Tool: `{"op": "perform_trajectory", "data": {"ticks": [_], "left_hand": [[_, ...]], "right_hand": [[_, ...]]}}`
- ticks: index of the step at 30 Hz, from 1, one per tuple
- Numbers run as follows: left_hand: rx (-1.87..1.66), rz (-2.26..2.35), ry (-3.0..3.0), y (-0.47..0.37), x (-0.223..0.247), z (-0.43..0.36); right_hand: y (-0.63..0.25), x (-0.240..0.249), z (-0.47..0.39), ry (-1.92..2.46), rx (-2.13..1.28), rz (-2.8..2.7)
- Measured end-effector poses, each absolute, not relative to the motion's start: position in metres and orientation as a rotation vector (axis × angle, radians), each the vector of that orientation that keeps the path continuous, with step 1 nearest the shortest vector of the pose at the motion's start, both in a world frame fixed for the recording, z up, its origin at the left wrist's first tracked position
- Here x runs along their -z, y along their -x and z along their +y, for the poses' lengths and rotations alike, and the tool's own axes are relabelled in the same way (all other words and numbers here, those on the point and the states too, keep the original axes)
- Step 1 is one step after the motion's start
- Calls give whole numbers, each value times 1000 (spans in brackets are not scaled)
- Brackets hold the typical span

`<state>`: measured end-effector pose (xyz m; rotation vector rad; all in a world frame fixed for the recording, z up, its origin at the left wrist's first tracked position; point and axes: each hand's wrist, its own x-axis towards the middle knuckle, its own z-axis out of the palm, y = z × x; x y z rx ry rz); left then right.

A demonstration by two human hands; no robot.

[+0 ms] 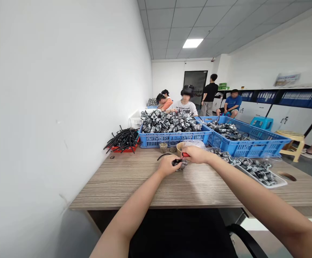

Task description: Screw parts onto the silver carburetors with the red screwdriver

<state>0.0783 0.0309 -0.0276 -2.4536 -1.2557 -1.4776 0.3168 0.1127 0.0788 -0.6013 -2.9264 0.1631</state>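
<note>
Near the middle of the wooden table (134, 179), my left hand (168, 165) is closed on a small metal part (182, 166) with black pieces. A thin black tube (163, 155) sticks out leftward from beside its fingers. My right hand (195, 154) is closed round a red-handled tool (185, 154), whose end meets the part close to my left fingertips. Fingers cover much of the part, so its shape is partly hidden. Just beyond the hands stand a clear cup of small brass-coloured pieces (163, 147) and a tan round container (180, 147).
Blue crates (172, 140) (253, 147) of metal parts stand behind. Black tubes (123, 139) fill a red tray (123, 148) at left. A white tray (281, 182) of parts lies at right. A person (185, 105) sits opposite; others are farther back.
</note>
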Motion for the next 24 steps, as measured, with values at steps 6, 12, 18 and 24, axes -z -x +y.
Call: {"op": "perform_trajectory", "data": {"ticks": [6, 12, 18, 24], "left_hand": [[1444, -1307, 2418, -79, 27, 29], [1373, -1335, 2390, -81, 25, 24], [1281, -1440, 2306, -79, 22, 20], [1052, -1535, 2378, -71, 15, 10]], "right_hand": [[-315, -73, 119, 643, -185, -2893], [-314, -66, 125, 660, -249, -2858], [-311, -61, 127, 661, -293, -2827], [-311, -57, 124, 658, -280, -2796]]}}
